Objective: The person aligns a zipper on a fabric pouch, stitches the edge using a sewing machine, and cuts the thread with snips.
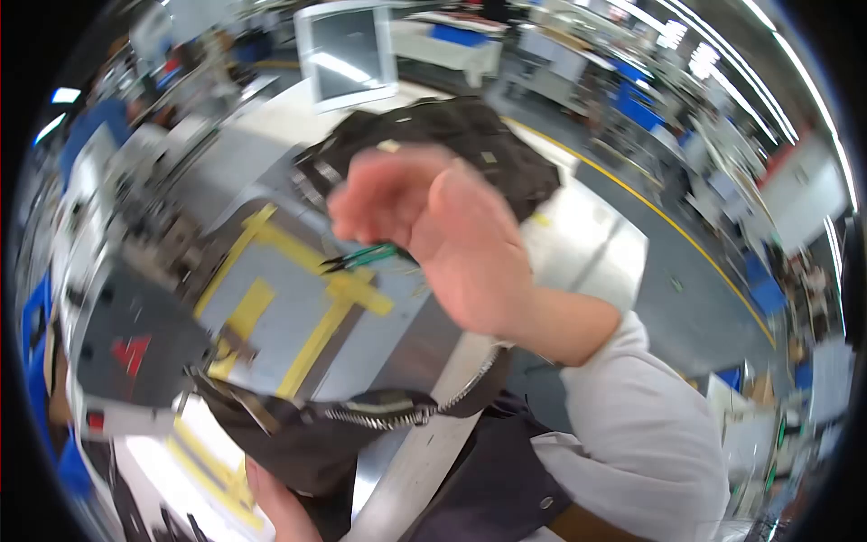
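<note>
My right hand [452, 235] is raised over the middle of the table, blurred, its fingers curved with a gap to the thumb and nothing visible between them. Beneath it lie green-handled snips [366, 257] on the work surface. Low in the view, my left hand [275, 506] is against a dark fabric piece [298, 452]; its fingertips are hidden by the cloth. A metal zipper [379, 420] runs along the top of that fabric. Behind my right hand, a pile of dark fabric pieces [506, 158] rests on the white table.
A sewing machine head [135, 334] with a red mark stands at the left. Yellow tape [316, 348] marks the table surface [370, 339]. A tablet-like screen [348, 59] in a white frame stands at the back. Other workbenches [560, 63] lie beyond the aisle.
</note>
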Available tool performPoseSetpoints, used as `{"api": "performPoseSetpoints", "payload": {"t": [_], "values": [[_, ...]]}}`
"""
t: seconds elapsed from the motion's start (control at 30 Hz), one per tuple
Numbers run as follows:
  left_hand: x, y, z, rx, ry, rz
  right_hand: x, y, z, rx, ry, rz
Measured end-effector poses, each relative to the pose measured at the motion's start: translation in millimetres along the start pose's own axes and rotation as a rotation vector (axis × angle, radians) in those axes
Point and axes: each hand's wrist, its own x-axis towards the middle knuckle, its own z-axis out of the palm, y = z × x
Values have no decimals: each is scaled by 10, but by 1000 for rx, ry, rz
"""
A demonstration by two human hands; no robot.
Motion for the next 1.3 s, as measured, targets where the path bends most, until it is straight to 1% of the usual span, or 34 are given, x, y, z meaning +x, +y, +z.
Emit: {"api": "performPoseSetpoints", "payload": {"t": [0.07,0.13,0.2,0.23,0.27,0.3,0.33,0.37,0.43,0.47,0.5,0.53,0.57,0.6,0.67,0.7,0.73,0.77,0.8,0.83,0.93,0.97,1.07,1.1,1.17,1.2,1.27,1.3], "values": [[-111,150,-58,3,130,40,-150,414,135,442,-177,506],[-24,238,284,-405,-7,174,-443,793,149,900,-323,890],[-116,62,194,-538,164,14,-513,768,297,797,-427,735],[-105,-113,165,-555,287,-19,-429,709,384,635,-445,758],[-93,-241,169,-574,401,-64,-430,810,427,574,-468,768],[-136,-240,159,-645,407,-101,-441,908,461,505,-471,762],[-150,-287,184,-626,399,-96,-444,986,506,436,-475,755],[-156,-386,211,-603,403,-90,-405,1082,610,481,-437,791],[-206,-465,231,-538,382,-113,-308,1143,699,425,-446,861],[-269,-455,226,-521,414,-127,-261,1150,733,390,-451,893],[-350,-430,220,-505,447,-143,-214,1102,750,340,-382,924],[-427,-404,207,-491,479,-161,-174,1103,727,361,-390,948],[-526,-365,125,-418,485,-239,-141,1119,675,382,-397,978],[-585,-369,23,-314,480,-141,-123,1137,627,400,-402,1010],[-664,-436,-161,-103,460,43,-117,1157,568,328,-506,974],[-565,-417,-238,101,483,191,-107,1167,553,314,-577,979],[-443,-337,-267,332,455,290,-105,1172,573,302,-647,979],[-309,-200,-223,598,491,325,-113,1161,617,299,-692,955],[-153,-158,-247,812,459,388,-117,1142,661,295,-734,927],[-14,-85,-188,772,400,349,-116,1138,693,289,-770,894],[313,-164,-322,627,326,159,-91,1273,682,218,-684,896],[361,-179,-324,705,379,308,-67,1310,649,192,-670,896],[393,-100,-318,1014,342,324,23,1427,669,85,-609,922],[432,-114,-333,1072,371,366,42,1527,731,-29,-616,728],[542,-125,-370,1185,435,458,129,1493,804,-165,-623,708],[558,-123,-401,1193,433,463,166,1472,824,-235,-627,695],[581,-111,-495,1207,432,473,130,1545,815,-249,-639,639],[575,-122,-517,1179,408,439,117,1576,807,-257,-647,614]]}}
